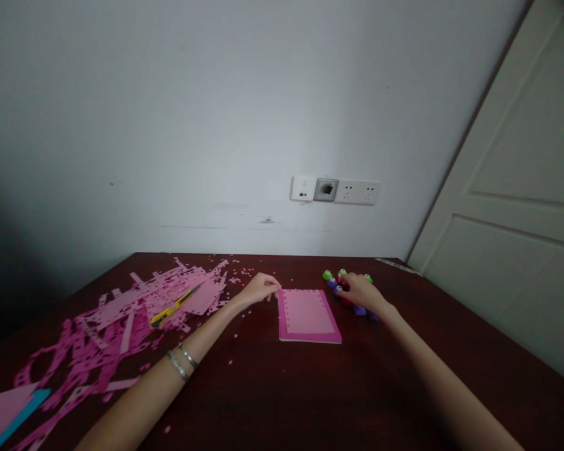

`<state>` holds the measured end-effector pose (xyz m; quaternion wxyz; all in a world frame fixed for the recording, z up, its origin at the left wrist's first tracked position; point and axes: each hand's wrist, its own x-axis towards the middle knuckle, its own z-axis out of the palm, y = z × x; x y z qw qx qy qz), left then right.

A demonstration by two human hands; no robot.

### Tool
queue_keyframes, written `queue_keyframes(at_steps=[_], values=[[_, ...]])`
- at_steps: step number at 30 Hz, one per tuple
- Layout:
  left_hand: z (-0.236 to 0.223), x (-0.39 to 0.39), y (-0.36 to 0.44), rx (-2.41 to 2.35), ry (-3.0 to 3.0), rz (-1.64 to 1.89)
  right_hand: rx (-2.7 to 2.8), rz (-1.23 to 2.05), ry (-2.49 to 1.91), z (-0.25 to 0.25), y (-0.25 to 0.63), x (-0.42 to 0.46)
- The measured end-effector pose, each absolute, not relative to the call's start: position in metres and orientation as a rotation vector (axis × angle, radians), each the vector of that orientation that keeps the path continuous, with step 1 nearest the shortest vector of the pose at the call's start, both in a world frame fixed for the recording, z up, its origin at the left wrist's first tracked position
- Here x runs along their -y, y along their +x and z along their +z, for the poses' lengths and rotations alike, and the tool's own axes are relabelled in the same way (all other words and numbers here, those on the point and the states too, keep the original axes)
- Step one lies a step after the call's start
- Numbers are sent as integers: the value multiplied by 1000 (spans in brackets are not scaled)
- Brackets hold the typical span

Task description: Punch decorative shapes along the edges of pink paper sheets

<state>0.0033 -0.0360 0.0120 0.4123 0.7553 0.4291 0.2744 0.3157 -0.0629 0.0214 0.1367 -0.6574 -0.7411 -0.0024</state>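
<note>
A stack of pink paper sheets (307,315) with a punched left border lies on the dark red table (272,388). My left hand (259,289) rests at the stack's upper left corner, its fingers curled together on the table. My right hand (361,292) lies over a cluster of small craft punches (333,279) in green, purple and red, just right of the stack. Its fingers curl over one of the punches, though the grip itself is hidden.
A heap of pink paper strips and scraps (122,326) covers the table's left side, with a yellow utility knife (175,305) on top. Pink and blue sheets (7,410) lie at the front left corner. Wall sockets (334,190) and a door (517,207) stand behind.
</note>
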Motion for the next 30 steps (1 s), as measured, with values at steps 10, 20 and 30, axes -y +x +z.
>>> queue_keyframes(at_steps=[10, 20, 30], values=[[9, -13, 117, -1196, 2418, 718, 2226, -39, -1944, 9, 315, 43], [-5, -22, 192, -1373, 2436, 518, 1825, 947, -1539, 29, 353, 50], [-2, -26, 179, -1147, 2092, 617, 1441, 1451, -1215, 27, 359, 61]])
